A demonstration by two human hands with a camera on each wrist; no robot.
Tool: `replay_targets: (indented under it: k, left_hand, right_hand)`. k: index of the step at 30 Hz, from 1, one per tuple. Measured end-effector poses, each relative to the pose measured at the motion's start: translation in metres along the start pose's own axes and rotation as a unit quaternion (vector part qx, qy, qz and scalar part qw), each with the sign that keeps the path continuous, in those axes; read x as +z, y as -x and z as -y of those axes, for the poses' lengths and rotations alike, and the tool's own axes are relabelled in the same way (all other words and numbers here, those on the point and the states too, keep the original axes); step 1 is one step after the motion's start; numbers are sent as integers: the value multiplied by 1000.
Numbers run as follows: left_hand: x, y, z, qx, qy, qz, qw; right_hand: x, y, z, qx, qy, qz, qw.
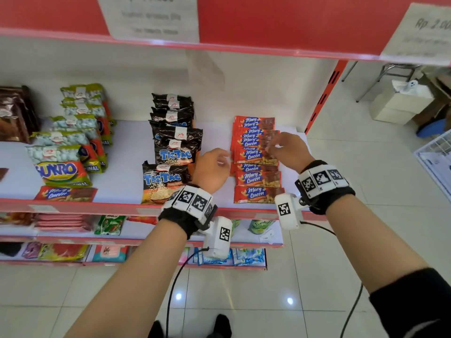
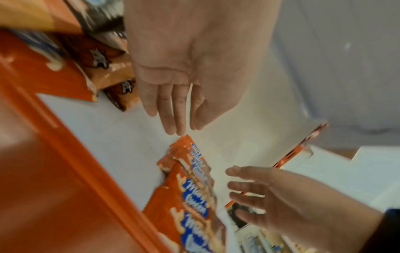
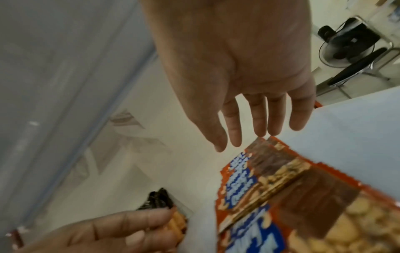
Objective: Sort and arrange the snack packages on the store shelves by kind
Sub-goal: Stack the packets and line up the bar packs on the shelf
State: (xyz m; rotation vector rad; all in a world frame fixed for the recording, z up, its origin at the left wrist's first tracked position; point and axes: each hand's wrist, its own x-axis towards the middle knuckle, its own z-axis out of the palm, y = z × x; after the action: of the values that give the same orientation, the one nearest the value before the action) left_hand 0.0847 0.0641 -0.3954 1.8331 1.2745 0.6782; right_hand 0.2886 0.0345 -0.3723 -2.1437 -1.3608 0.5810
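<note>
A column of red Mary Queen packs (image 1: 256, 157) lies overlapped at the right of the white shelf (image 1: 127, 147). My right hand (image 1: 275, 147) hovers over the column's middle with its fingers straight and holds nothing (image 3: 238, 123). My left hand (image 1: 220, 162) is at the column's left edge, fingers relaxed and empty (image 2: 173, 111). Whether either hand touches a pack is unclear. Black TicTac bags (image 1: 174, 142) fill the middle row and green Sukro bags (image 1: 70, 142) the left row. One stray Mary Queen pack (image 1: 66, 193) lies at the front left under the Sukro row.
Brown packs (image 1: 14, 113) stand at the far left. A red upper shelf with price tags (image 1: 268, 25) overhangs. The red upright post (image 1: 324, 93) ends the shelf at right. Lower shelves (image 1: 109, 225) hold other goods. Cardboard boxes (image 1: 400, 103) sit on the tiled floor.
</note>
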Motion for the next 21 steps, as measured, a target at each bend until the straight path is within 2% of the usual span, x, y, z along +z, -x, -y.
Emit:
replay_targets:
  k: [3,5,8,11,12,14,17,21]
  left_hand:
    - [-18,30,-10,68,96,-6,993]
    - [-40,56,-1,75,128,-35,988]
    - [-67,85,26,52,135,-138,980]
    - [-91,95,58,-22,146,-237,960]
    - [-97,94,68,-52,135,-238,960]
    - [-106,88,80,-89,89,-200,972]
    - [-113,74,88,-94,9,-118,989]
    - [-116,58,94,-81,-56,-42,994]
  right_hand:
    - [1,25,14,-15,-81,6,997]
    - [13,48,30,-45,-110,28,993]
    - [39,81,46,-73,-165,46,983]
    - [73,104,59,-89,-169,67,979]
    - [84,107,62,-92,-167,66,979]
    - [103,108,67,-84,-162,46,982]
    - [123,100,74,-50,-133,21,990]
    - [137,89,85,-34,-74,52,995]
